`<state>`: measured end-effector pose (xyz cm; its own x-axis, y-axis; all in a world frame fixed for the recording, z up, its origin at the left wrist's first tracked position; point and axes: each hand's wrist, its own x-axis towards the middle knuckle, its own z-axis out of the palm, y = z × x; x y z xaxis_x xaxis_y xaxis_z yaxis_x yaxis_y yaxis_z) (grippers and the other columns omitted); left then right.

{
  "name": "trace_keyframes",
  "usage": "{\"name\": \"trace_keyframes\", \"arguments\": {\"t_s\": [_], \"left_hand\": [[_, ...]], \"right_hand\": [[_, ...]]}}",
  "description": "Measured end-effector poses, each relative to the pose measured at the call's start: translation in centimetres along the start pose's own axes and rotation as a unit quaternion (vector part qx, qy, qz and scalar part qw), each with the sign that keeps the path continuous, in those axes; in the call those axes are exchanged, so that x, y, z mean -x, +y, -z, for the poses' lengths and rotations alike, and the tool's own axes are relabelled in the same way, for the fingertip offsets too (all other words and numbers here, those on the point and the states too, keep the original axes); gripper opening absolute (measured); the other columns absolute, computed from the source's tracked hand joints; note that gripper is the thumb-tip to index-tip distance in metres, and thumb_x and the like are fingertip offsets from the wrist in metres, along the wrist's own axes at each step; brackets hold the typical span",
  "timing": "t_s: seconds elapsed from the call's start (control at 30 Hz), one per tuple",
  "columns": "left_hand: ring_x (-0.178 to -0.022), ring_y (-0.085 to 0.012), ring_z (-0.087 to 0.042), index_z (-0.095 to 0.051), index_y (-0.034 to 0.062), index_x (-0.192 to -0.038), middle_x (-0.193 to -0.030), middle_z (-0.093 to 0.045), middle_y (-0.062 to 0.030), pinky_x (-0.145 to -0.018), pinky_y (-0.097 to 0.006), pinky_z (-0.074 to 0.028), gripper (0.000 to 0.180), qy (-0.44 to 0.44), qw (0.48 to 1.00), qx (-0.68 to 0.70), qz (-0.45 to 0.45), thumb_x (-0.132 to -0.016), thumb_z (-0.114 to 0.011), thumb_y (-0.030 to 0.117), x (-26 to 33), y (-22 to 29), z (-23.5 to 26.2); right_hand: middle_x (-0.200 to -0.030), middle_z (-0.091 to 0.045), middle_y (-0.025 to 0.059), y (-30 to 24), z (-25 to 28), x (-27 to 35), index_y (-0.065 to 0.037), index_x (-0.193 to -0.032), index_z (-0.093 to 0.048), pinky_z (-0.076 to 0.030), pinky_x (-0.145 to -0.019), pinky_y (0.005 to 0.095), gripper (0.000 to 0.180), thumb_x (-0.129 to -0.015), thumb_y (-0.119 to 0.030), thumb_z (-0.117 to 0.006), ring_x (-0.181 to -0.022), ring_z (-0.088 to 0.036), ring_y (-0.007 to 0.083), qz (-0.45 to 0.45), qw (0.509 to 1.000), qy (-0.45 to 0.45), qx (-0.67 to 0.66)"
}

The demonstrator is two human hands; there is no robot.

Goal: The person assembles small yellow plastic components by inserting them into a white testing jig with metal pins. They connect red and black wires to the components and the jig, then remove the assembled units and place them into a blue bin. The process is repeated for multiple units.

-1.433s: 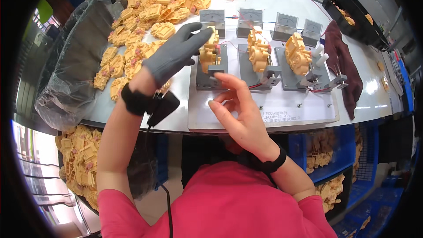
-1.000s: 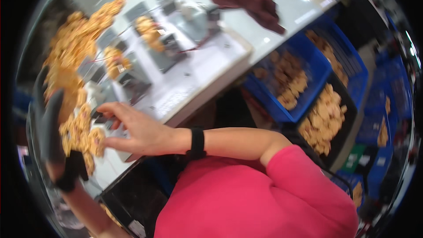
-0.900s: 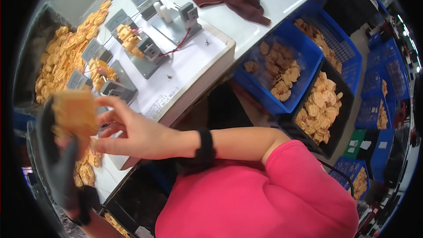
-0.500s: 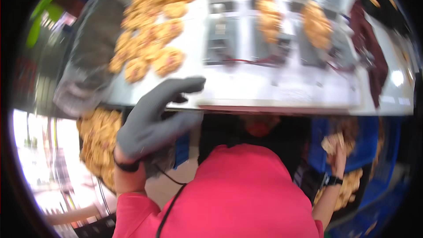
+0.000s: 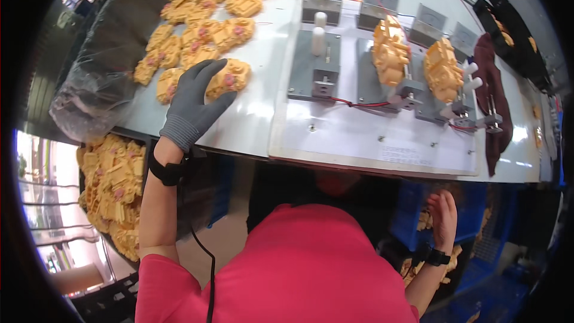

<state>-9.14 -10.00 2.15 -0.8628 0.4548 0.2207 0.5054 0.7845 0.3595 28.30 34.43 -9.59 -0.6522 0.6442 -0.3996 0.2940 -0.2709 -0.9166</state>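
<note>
My left hand, in a grey knit glove, reaches over the table's left part. Its thumb and fingers are apart around the near edge of a yellow moulded plastic part with a pinkish piece in its middle. That part lies flat on the table; whether the glove touches it I cannot tell. Another such part is just left of the glove. Below the table's front edge at the right, my bare right hand has its fingers stretched out and nothing in them. It is beside a blue crate holding yellow parts.
A grey fixture with white pegs is vacant; two neighbouring fixtures hold upright yellow parts. Small meters and red wires adjoin them. A plastic-lined bin flanks the table's left. A maroon cloth lies right. Yellow parts are heaped below left.
My left hand has moved forward and left from the table edge to the yellow part. My right hand has let go of the yellow piece it held over the crate.
</note>
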Motion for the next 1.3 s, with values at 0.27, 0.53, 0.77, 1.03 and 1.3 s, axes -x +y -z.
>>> {"name": "trace_keyframes", "arguments": {"t_s": [0.27,0.53,0.77,1.03,1.3], "left_hand": [[-0.129,-0.0371,-0.048,-0.058,0.0098,-0.135,-0.139,-0.051,-0.0182,-0.108,-0.044,-0.039,0.049,0.025,0.989,0.113,-0.088,-0.088,-0.069,0.019,1.6,8.5,-1.5],[-0.137,-0.0376,-0.042,-0.058,0.0078,-0.135,-0.149,-0.039,-0.0222,-0.113,-0.043,-0.035,0.042,0.009,0.974,0.226,-0.023,-0.093,-0.057,0.010,4.3,10.1,-5.7],[-0.137,-0.0395,-0.041,-0.058,0.0064,-0.134,-0.149,-0.039,-0.0242,-0.114,-0.044,-0.033,0.042,0.009,0.967,0.253,-0.034,-0.092,-0.056,0.009,4.2,9.8,-6.1],[-0.138,-0.0389,-0.042,-0.059,0.0048,-0.133,-0.149,-0.040,-0.0243,-0.114,-0.044,-0.034,0.042,0.017,0.964,0.263,-0.035,-0.091,-0.057,0.007,4.1,9.8,-6.2],[-0.138,-0.0381,-0.042,-0.059,0.0045,-0.132,-0.148,-0.041,-0.0239,-0.113,-0.044,-0.034,0.042,0.014,0.964,0.263,-0.028,-0.091,-0.058,0.006,4.1,10.0,-6.0]], "right_hand": [[-0.097,-0.067,0.0105,-14.4,-18.3,3.1,-0.003,-0.100,-0.069,-0.048,-0.083,0.0326,0.016,-0.085,0.001,-0.069,-0.092,-0.064,0.0227,0.377,0.874,-0.100,0.289],[-0.087,-0.061,0.0038,-12.9,-22.0,-0.5,-0.008,-0.092,-0.069,-0.041,-0.076,0.0357,0.012,-0.081,-0.008,-0.075,-0.084,-0.058,0.0242,0.507,0.765,-0.100,0.384],[-0.088,-0.061,0.0069,-13.1,-21.7,-0.2,-0.006,-0.093,-0.071,-0.046,-0.073,0.0332,0.013,-0.081,-0.004,-0.075,-0.085,-0.056,0.0237,0.471,0.785,-0.110,0.388],[-0.093,-0.060,0.0065,-12.8,-21.6,-0.1,-0.008,-0.095,-0.072,-0.045,-0.074,0.0330,0.021,-0.076,-0.003,-0.079,-0.086,-0.055,0.0235,0.487,0.770,-0.100,0.399],[-0.089,-0.062,0.0005,-12.5,-21.8,-0.2,-0.011,-0.094,-0.071,-0.040,-0.078,0.0350,0.021,-0.075,-0.007,-0.080,-0.085,-0.057,0.0208,0.509,0.765,-0.074,0.388]]}}
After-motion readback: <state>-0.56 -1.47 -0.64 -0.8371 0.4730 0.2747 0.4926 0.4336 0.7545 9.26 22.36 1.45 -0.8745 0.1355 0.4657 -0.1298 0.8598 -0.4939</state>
